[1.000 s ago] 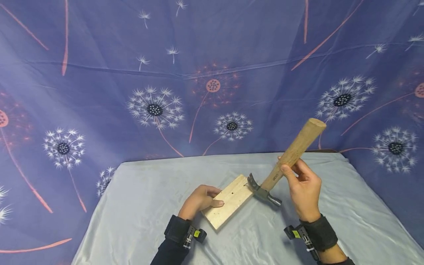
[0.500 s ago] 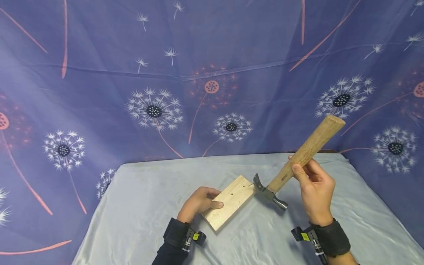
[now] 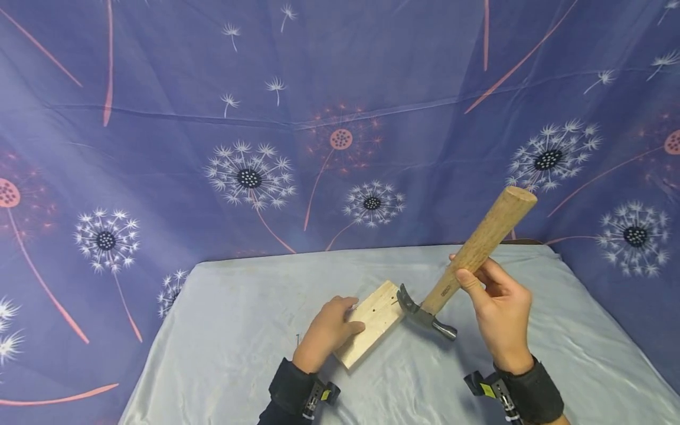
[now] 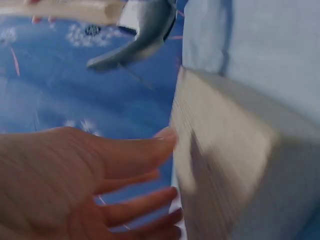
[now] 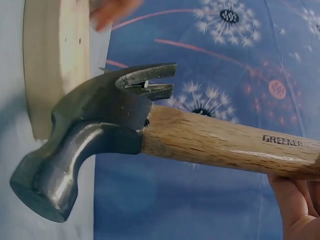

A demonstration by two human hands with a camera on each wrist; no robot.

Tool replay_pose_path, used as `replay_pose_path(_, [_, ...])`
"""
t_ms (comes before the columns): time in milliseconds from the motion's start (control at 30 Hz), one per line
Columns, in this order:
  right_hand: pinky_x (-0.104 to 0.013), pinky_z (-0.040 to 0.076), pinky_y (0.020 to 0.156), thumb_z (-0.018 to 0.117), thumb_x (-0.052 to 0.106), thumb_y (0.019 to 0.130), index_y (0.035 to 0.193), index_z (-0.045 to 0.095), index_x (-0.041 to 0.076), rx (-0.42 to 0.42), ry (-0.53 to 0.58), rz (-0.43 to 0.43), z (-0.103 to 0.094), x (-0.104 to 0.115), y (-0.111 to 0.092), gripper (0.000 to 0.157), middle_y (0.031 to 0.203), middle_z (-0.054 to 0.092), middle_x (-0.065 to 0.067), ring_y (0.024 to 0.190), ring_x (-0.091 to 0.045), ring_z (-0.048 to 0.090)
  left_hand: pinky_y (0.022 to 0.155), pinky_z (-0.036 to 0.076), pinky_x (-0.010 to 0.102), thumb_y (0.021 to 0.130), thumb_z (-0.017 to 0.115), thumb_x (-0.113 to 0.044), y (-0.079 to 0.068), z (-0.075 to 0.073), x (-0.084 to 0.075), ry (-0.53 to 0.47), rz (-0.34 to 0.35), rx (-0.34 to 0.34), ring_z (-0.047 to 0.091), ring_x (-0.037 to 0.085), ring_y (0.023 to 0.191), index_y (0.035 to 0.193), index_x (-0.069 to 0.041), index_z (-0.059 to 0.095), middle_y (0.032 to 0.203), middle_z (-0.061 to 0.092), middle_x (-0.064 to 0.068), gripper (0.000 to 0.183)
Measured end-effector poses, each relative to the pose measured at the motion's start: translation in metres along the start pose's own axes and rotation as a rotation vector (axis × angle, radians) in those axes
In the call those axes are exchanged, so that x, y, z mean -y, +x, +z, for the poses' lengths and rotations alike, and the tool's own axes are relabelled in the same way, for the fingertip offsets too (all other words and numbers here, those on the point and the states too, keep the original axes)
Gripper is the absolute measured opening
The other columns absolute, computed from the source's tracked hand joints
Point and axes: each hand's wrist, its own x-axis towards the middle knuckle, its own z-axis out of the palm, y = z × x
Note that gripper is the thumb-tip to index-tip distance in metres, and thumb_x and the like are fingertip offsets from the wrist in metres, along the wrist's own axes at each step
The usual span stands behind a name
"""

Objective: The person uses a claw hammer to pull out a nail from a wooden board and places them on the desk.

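Note:
My right hand [image 3: 502,313] pinches a claw hammer [image 3: 473,254] by its wooden handle, thumb on the near side, handle end tilted up to the right. The hammer's head [image 5: 100,115] hangs beside the far right end of a pale wooden block [image 3: 372,324]. A thin nail [image 5: 145,84] sits in the slot of the claw, its head on one side and its point on the other. My left hand [image 3: 326,330] lies over the block's left side with fingers loosely extended; in the left wrist view the thumb tip is right at the block's edge. Small dark holes mark the block's face.
Another nail [image 3: 298,340] shows just left of my left hand. A pale blue cloth [image 3: 239,319] covers the table. Behind it hangs a purple-blue curtain [image 3: 435,130] with a dandelion print.
The hammer swings right away from the block with the nail in its claw, then comes partway back left. My left hand loosens from the block and shifts slightly right, uncovering the other nail.

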Motion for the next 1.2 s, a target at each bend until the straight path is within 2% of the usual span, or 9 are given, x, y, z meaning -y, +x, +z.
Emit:
replay_pose_path(133, [-0.029,0.058,0.093,0.065,-0.022,0.095,0.131,0.067,-0.015,0.035,-0.007,0.015,0.008,0.01,-0.004,0.037,0.118,0.075,-0.023,0.114,-0.026,0.073,0.109,0.048,0.052,0.096,0.081,-0.01,0.004,0.004,-0.018,-0.047,0.161,-0.062,0.057,0.036,0.132,0.154,0.0,0.053,0.143,0.059,0.017,0.065])
replay_pose_path(233, [-0.029,0.059,0.092,0.065,-0.021,0.095,0.13,0.068,-0.013,0.052,-0.022,0.034,0.013,0.017,-0.007,0.036,0.117,0.075,-0.024,0.112,-0.026,0.073,0.11,0.048,0.047,0.097,0.079,-0.007,0.005,0.006,-0.03,-0.129,0.244,-0.019,0.059,0.031,0.131,0.16,-0.005,0.047,0.148,0.057,0.012,0.07])
replay_pose_path(367, [-0.028,0.058,0.093,0.063,-0.024,0.094,0.128,0.067,-0.017,0.093,0.021,-0.012,0.017,0.019,-0.007,0.035,0.117,0.073,-0.027,0.113,-0.027,0.073,0.104,0.052,0.031,0.096,0.078,-0.001,0.002,0.004,-0.039,-0.14,0.362,0.045,0.068,0.021,0.118,0.155,-0.007,0.054,0.142,0.064,0.009,0.064])
replay_pose_path(500, [-0.026,0.057,0.092,0.061,-0.026,0.094,0.128,0.066,-0.019,0.12,0.043,-0.042,0.016,0.021,-0.007,0.035,0.116,0.073,-0.027,0.112,-0.027,0.072,0.095,0.054,0.021,0.093,0.076,0.008,0.001,0.003,-0.04,-0.113,0.436,0.063,0.07,0.011,0.105,0.148,-0.007,0.062,0.132,0.068,0.008,0.059])
replay_pose_path(633, [-0.028,0.06,0.089,0.06,-0.022,0.097,0.13,0.066,-0.015,0.113,0.01,0.039,0.015,0.026,-0.01,0.034,0.117,0.074,-0.026,0.111,-0.027,0.074,0.09,0.055,0.02,0.09,0.075,0.016,0.0,0.004,-0.039,-0.066,0.48,0.036,0.069,0.009,0.099,0.143,-0.006,0.066,0.124,0.071,0.009,0.058])
replay_pose_path(733, [-0.03,0.06,0.089,0.061,-0.02,0.098,0.132,0.067,-0.013,0.101,-0.013,0.081,0.015,0.029,-0.011,0.035,0.117,0.075,-0.024,0.11,-0.026,0.074,0.086,0.056,0.022,0.09,0.073,0.019,-0.001,0.007,-0.04,-0.014,0.498,-0.032,0.067,0.01,0.095,0.14,-0.007,0.068,0.12,0.072,0.007,0.056])
replay_pose_path(1000, [-0.028,0.058,0.092,0.067,-0.023,0.093,0.13,0.069,-0.012,0.121,-0.042,-0.005,0.022,0.034,-0.008,0.039,0.117,0.075,-0.023,0.116,-0.025,0.072,0.089,0.058,0.028,0.096,0.066,0.017,-0.002,0.012,-0.047,0.027,0.464,-0.31,0.072,0.02,0.102,0.141,-0.006,0.066,0.114,0.075,0.006,0.051])
replay_pose_path(1100, [-0.027,0.058,0.092,0.067,-0.022,0.093,0.129,0.069,-0.011,0.115,-0.084,0.019,0.021,0.036,-0.006,0.037,0.116,0.074,-0.026,0.115,-0.025,0.072,0.087,0.058,0.031,0.094,0.066,0.02,-0.001,0.004,-0.046,0.053,0.473,-0.448,0.07,0.021,0.099,0.132,-0.005,0.071,0.106,0.075,0.004,0.045])
replay_pose_path(1200, [-0.027,0.058,0.092,0.068,-0.019,0.095,0.131,0.07,-0.009,0.118,-0.144,0.066,0.017,0.039,-0.007,0.038,0.118,0.074,-0.025,0.115,-0.024,0.071,0.085,0.06,0.035,0.093,0.067,0.021,-0.001,-0.011,-0.039,0.089,0.43,-0.573,0.071,0.023,0.095,0.123,-0.001,0.074,0.101,0.075,0.006,0.038])
